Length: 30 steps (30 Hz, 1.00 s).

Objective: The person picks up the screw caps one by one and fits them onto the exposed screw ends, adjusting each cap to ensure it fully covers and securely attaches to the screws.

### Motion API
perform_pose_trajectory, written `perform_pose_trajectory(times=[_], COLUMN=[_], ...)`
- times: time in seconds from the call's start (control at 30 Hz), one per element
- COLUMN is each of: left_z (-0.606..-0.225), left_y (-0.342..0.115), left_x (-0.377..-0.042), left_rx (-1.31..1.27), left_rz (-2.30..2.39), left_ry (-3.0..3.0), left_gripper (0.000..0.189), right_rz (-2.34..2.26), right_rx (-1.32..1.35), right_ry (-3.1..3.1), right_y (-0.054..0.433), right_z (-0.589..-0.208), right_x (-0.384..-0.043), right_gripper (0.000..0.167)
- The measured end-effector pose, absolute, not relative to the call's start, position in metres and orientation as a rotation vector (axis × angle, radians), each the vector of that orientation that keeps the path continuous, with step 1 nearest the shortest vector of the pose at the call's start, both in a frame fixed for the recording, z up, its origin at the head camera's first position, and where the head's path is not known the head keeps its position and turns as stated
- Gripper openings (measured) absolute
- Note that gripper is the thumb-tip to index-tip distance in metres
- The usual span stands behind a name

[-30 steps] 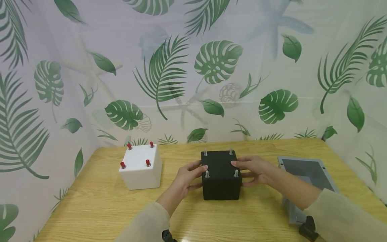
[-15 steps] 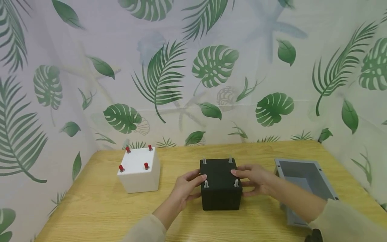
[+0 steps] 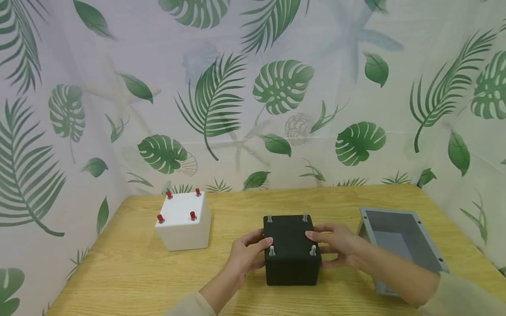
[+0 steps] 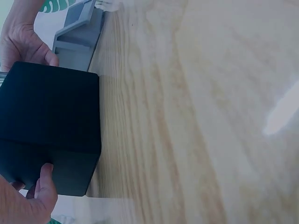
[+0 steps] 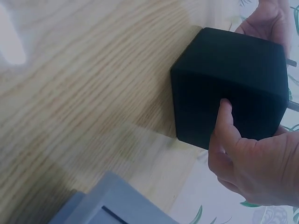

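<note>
A black box (image 3: 291,270), with several threaded silver bolts standing up near the corners of its top, is between my hands on the wooden table. My left hand (image 3: 243,255) grips its left side, thumb at the top edge. From the right, my right hand (image 3: 340,246) holds it the same way, thumb on top and fingers along the side. In the left wrist view, the box's plain front face (image 4: 51,112) shows no bolts. The right wrist view has a finger (image 5: 225,116) pressed against the side of the box. Parts of both hands are hidden behind it.
A white box (image 3: 183,235) with several red-capped posts stands at the back left of the wooden table (image 3: 130,272). To the right, a grey bin (image 3: 369,221) lies beyond my right forearm, which partly covers it. A leaf-patterned cloth (image 3: 237,109) hangs behind the table.
Both hands have drawn the black box across the table toward me, keeping their grip on its sides. The white box and the grey bin stay in place while the head view tilts slightly.
</note>
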<state>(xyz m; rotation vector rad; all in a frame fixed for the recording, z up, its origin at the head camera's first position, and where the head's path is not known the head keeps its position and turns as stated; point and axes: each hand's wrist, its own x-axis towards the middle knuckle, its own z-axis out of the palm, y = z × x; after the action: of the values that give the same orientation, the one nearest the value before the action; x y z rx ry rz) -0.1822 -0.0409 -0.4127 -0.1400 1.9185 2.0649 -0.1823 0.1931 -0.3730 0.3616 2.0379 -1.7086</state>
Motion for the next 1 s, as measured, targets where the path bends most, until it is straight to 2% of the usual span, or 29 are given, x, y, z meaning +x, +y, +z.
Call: perform_pose_trajectory(times=[0.63,1.0], left_z=[-0.416,-0.409], left_y=[-0.044,-0.048], left_x=[-0.159,-0.154], left_rx=[-0.161,-0.082], left_rz=[2.041,2.033], left_ry=[1.942,1.946], left_gripper=[0.053,0.055], right_rz=[-1.748,-1.745], right_rx=[0.371,0.379], right_ry=[1.938,1.913], right_y=[0.195,0.196], right_z=[-0.376,-0.376], right_x=[-0.16,-0.158], right_gripper=[0.068,0.066])
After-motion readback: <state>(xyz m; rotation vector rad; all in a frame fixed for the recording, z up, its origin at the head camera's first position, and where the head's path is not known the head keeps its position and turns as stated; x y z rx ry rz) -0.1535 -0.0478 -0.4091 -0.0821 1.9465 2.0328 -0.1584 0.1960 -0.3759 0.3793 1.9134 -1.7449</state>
